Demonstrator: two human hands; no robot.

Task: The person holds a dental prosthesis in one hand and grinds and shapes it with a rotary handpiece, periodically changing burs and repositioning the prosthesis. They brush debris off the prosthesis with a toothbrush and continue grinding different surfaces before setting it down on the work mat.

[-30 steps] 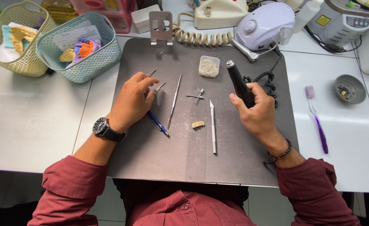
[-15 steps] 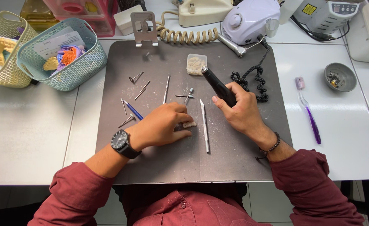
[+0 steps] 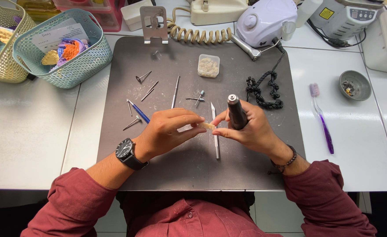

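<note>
Both hands work above the middle of the dark mat (image 3: 158,175) that covers the counter (image 3: 26,140). The left hand (image 3: 169,131), wearing a wristwatch (image 3: 126,151), pinches one end of a small pale tooth-coloured piece (image 3: 206,126) between thumb and fingers (image 3: 189,119); the right hand (image 3: 246,129) meets the piece's other end with thumb and forefinger, so the piece bridges the two sets of fingertips, raised off the mat. The remaining right fingers wrap a black rotary handpiece (image 3: 236,112), held upright with its metal tip pointing away from the person. On the mat, directly below the piece, lies a slender metal knife (image 3: 215,136); left of the piece lie a blue-handled tool (image 3: 138,113) and several loose burs (image 3: 147,87). Beyond the piece, toward the mat's far edge, stands a small clear box (image 3: 209,66).
</note>
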